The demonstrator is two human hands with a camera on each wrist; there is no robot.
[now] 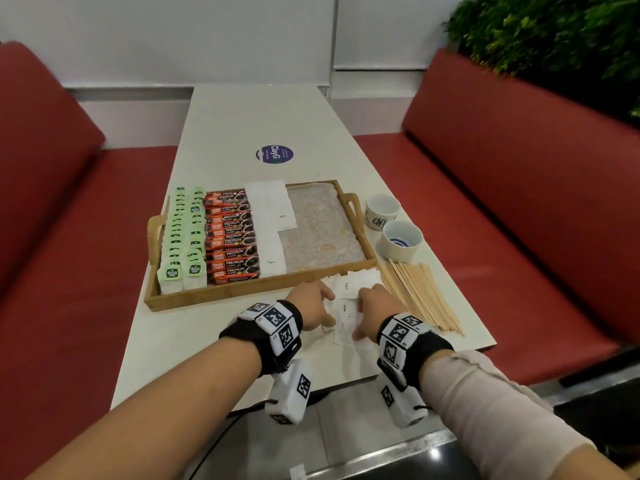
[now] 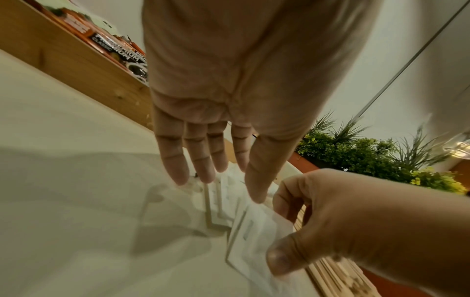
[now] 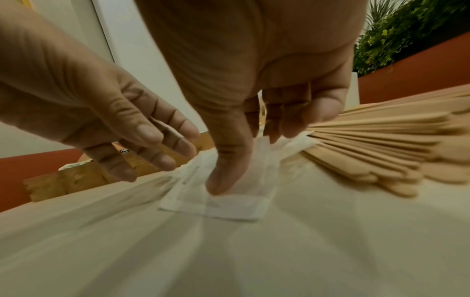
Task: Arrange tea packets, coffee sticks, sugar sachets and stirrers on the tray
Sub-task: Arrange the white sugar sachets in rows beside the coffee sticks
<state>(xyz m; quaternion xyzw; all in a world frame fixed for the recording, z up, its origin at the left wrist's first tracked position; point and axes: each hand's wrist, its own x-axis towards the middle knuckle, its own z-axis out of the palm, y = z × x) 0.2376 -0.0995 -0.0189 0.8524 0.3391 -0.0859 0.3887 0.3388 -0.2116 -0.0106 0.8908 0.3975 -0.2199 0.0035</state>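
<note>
Two hands at work over loose sugar sachets [image 1: 346, 299] on the white table [image 1: 242, 133], just in front of the wooden tray's [image 1: 221, 292] near rail.

Step in hand, as judged: sugar stage. Tea packets [image 1: 181, 237] fill the tray's left columns, coffee sticks [image 1: 231, 237] the next, and a partial column of placed sugar sachets [image 1: 272, 216] follows; the speckled tray floor to the right is bare. Wooden stirrers [image 1: 419, 296] lie fanned on the table, outside the tray, beside two small ceramic cups [image 1: 391, 220].

Right hand [image 3: 254, 100]: thumb pressed down on a sachet, fingers curled behind it, pinching the paper off the pile. Stirrers lie just beside it on its outer side.

Left hand [image 2: 229, 100]: fingers straight and relaxed, tips touching or hovering just over neighbouring sachets; grasping nothing that can be seen.

Next move, as judged: gather the loose sachets square, lift them over the near rail, and lay them in line with the existing white column. The paper is thin and slippery, so a light, flat pinch is wanted. Stirrers remain for last.
</note>
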